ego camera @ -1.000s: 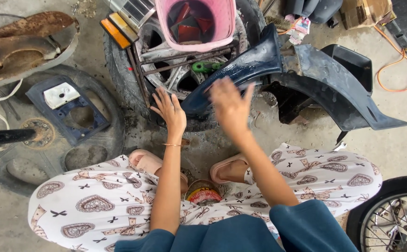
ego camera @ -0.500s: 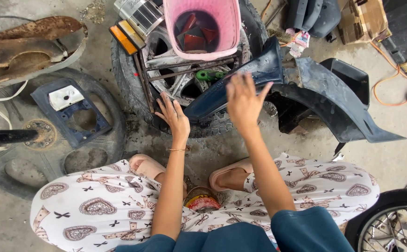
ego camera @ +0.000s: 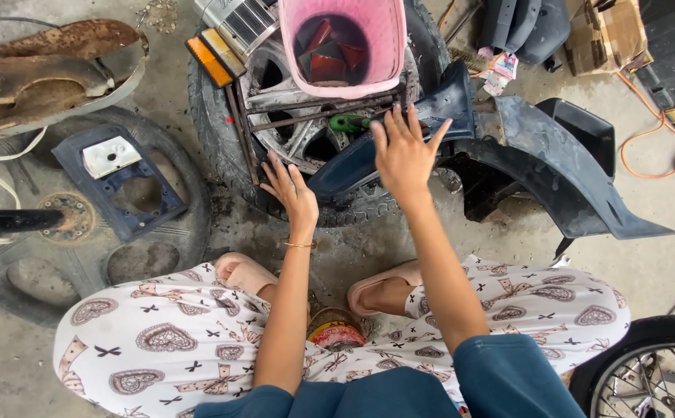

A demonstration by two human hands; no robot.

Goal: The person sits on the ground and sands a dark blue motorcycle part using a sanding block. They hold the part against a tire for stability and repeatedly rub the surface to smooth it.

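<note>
My left hand [ego camera: 292, 190] rests with spread fingers on the near side of a car tyre [ego camera: 221, 147] lying flat on the floor. My right hand [ego camera: 402, 151] is laid, fingers apart, on the upper face of a dark blue plastic motorbike panel [ego camera: 353, 166] that leans across the tyre's alloy rim [ego camera: 291, 128]. Neither hand grips anything. A green-handled tool [ego camera: 351, 122] lies on rusty bars [ego camera: 314, 112] just beyond my right fingertips. A pink basket [ego camera: 388, 54] holding red pieces stands on the bars.
A large dark fender [ego camera: 554, 178] lies to the right. At left are a second flat tyre [ego camera: 82, 248] bearing a blue frame [ego camera: 117, 186], and a rusty seat pan [ego camera: 43, 70]. A small tin [ego camera: 336, 333] sits between my feet. A bike wheel [ego camera: 647, 371] is bottom right.
My right hand has moved forward up the blue panel toward the green tool. My left hand has shifted slightly forward on the tyre.
</note>
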